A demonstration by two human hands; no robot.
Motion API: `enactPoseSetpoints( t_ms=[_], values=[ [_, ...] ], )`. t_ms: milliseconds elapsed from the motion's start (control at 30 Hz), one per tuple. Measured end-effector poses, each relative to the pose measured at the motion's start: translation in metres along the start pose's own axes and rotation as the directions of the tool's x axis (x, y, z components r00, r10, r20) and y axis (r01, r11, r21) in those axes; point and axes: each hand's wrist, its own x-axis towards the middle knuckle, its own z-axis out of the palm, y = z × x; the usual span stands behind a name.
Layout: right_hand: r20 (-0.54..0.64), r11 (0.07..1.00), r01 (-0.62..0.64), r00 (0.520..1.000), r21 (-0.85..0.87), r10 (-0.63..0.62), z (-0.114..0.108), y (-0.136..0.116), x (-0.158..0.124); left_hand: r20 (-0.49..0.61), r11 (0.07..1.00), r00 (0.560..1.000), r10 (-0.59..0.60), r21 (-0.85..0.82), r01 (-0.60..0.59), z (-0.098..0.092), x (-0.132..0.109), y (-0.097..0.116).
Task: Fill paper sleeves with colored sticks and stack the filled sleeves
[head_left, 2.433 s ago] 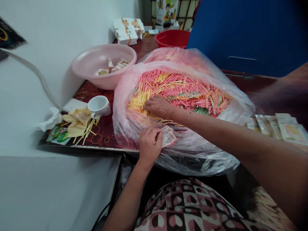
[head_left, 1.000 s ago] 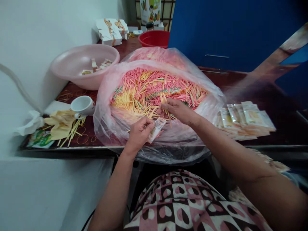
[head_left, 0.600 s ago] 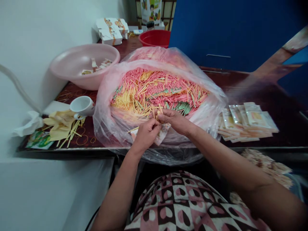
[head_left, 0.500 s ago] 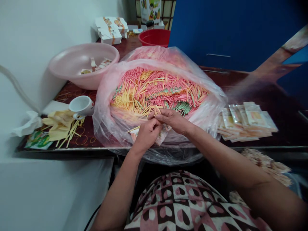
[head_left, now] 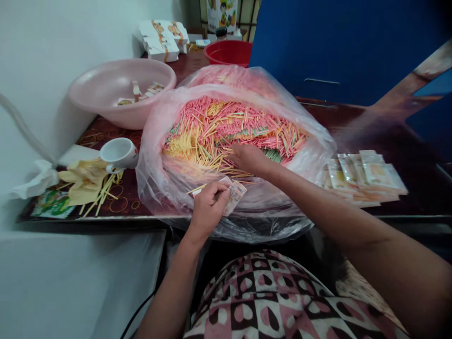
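A big clear plastic bag point(head_left: 165, 188) lies open on the table, heaped with pink, yellow and green sticks point(head_left: 233, 127). My left hand point(head_left: 206, 211) is closed on small printed packets point(head_left: 233, 192) at the bag's near edge. My right hand point(head_left: 249, 157) reaches into the sticks near the front of the heap, fingers curled down among them; what they hold is hidden.
A pink basin point(head_left: 120, 94) with a few packets sits at the back left, a red bowl point(head_left: 229, 51) and white boxes point(head_left: 162, 40) behind. A white cup point(head_left: 118, 153), yellow cloth point(head_left: 86, 176) and loose sticks lie left. Filled packets point(head_left: 363, 176) are stacked right. A blue panel point(head_left: 335, 47) stands behind.
My two hands were together at the packets half a second ago. Now the right hand has gone back up into the sticks, and the left hand has dropped slightly with the packets.
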Motion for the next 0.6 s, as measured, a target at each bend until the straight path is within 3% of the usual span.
enactPoseSetpoints(
  t_ms=[167, 333, 467, 533, 600],
  values=[
    [0.105, 0.967, 0.059, 0.994, -0.249, -0.034, 0.006, -0.015, 0.010, 0.014, 1.000, 1.000, 0.012, 0.024, -0.012, 0.000, 0.002, -0.002],
    [0.121, 0.964, 0.085, 0.991, -0.250, -0.056, 0.002, -0.014, 0.015, 0.012, 0.998, 1.000, 0.027, 0.049, -0.028, -0.001, 0.002, -0.002],
    [0.010, 0.995, 0.027, 1.000, 0.092, -0.028, -0.009, -0.001, 0.013, 0.020, 1.000, 1.000, -0.004, 0.016, 0.003, -0.001, 0.001, -0.004],
    [-0.043, 0.934, 0.003, 0.999, 0.358, 0.014, -0.013, 0.002, 0.005, 0.027, 0.999, 0.999, -0.037, -0.024, 0.038, -0.001, 0.001, -0.005],
    [-0.039, 0.803, -0.010, 0.998, 0.596, 0.042, -0.015, 0.000, -0.006, 0.017, 0.993, 0.998, -0.057, -0.104, 0.058, -0.001, 0.001, -0.003]
  ],
)
